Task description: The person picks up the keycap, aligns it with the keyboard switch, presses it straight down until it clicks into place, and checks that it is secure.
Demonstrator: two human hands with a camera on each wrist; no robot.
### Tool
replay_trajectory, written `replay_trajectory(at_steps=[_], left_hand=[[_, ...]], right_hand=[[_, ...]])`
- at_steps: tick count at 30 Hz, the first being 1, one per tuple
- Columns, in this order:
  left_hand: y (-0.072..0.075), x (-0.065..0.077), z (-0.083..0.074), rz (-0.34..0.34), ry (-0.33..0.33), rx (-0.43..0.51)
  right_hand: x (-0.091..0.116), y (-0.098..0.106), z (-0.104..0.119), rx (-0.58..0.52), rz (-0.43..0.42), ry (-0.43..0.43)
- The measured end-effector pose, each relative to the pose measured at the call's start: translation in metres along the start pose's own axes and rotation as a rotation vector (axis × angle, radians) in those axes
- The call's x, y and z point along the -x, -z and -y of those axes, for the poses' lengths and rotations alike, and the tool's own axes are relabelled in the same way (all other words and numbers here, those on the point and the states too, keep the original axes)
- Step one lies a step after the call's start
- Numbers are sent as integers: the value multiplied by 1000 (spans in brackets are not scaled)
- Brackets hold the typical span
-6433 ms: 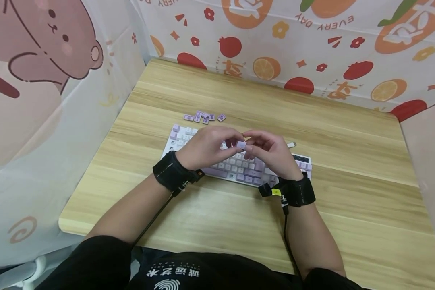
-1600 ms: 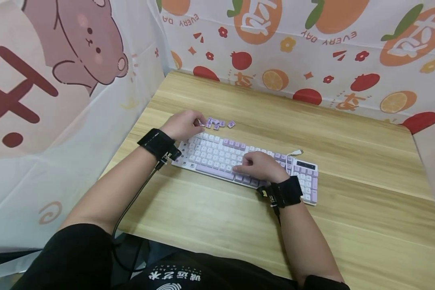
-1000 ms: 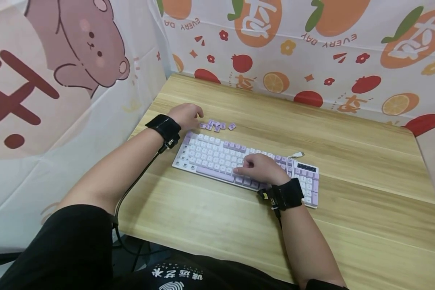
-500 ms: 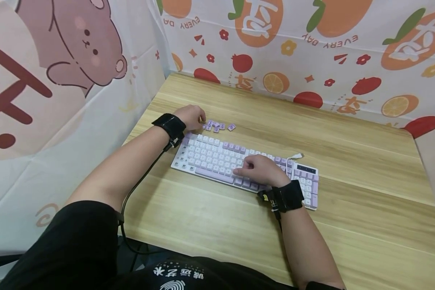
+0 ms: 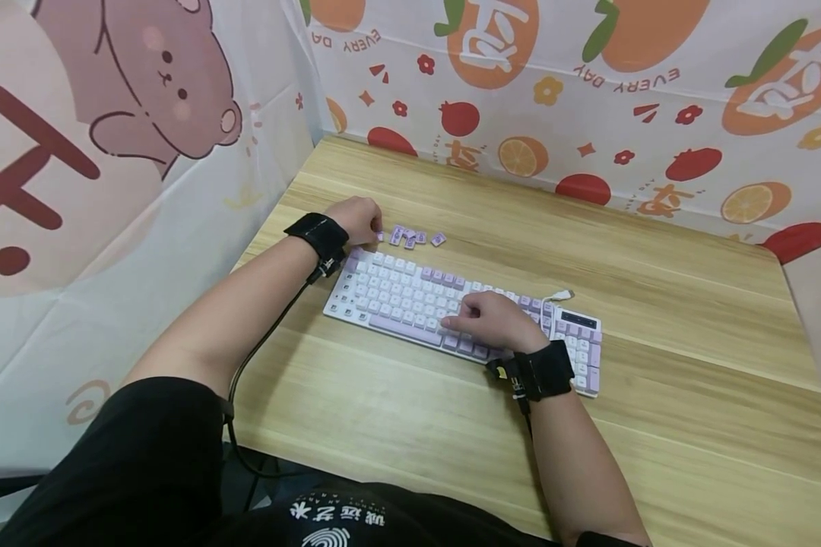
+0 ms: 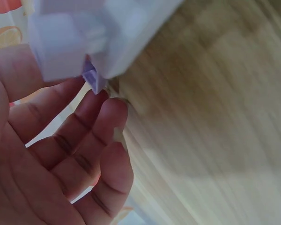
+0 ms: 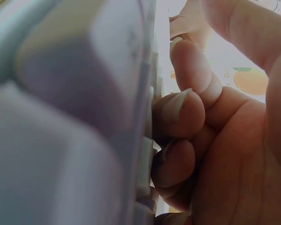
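Note:
My left hand point(image 5: 358, 220) is beyond the top left corner of the keyboard point(image 5: 410, 304), at the left end of a group of loose purple keycaps point(image 5: 409, 237). In the left wrist view, the thumb and index finger meet at a small purple keycap point(image 6: 94, 80); a key at the keyboard's corner hides the thumb tip. The other fingers curl beside it, close over the table. My right hand point(image 5: 496, 319) rests on the right-middle part of the keyboard, its fingers loosely curled and its thumb extended over the keys. Nothing shows in its grasp in the right wrist view.
A white USB cable point(image 5: 557, 295) lies over the keyboard's right part. Bare switches point(image 5: 347, 298) show along the keyboard's left end. The wooden table point(image 5: 691, 342) meets a printed curtain point(image 5: 588, 99) at the back and another on the left. A black cable hangs from the left wrist strap point(image 5: 318, 237).
Earlier both hands held a keycap above the keyboard. Since then the left hand has gone to the loose keycaps, lifted slightly away and come back to the leftmost one. The right hand rests on the keys.

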State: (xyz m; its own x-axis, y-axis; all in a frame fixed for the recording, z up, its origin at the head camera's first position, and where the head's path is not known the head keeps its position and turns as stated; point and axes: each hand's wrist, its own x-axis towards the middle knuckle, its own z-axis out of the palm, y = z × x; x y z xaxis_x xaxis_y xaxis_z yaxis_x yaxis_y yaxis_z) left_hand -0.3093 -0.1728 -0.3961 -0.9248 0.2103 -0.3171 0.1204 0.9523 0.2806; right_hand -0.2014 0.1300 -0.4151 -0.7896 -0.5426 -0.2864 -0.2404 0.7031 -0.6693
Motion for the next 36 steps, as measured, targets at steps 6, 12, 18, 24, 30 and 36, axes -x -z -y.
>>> replay_trajectory(at_steps=[6, 12, 18, 24, 30, 36], left_hand=[[2, 1, 7, -39, 11, 31], [4, 4, 12, -138, 6, 87], [9, 17, 4, -233, -71, 232], [10, 39, -21, -304, -204, 398], [5, 61, -46, -378, -334, 476], [-9, 81, -69, -426, -514, 577]], right_hand=[[0, 2, 0, -9, -5, -4], [0, 4, 1, -19, -2, -9], [-1, 5, 0, 1, -18, -8], [-1, 5, 0, 13, -29, -17], [-2, 3, -1, 8, -33, -4], [-1, 3, -3, -73, -90, 17]])
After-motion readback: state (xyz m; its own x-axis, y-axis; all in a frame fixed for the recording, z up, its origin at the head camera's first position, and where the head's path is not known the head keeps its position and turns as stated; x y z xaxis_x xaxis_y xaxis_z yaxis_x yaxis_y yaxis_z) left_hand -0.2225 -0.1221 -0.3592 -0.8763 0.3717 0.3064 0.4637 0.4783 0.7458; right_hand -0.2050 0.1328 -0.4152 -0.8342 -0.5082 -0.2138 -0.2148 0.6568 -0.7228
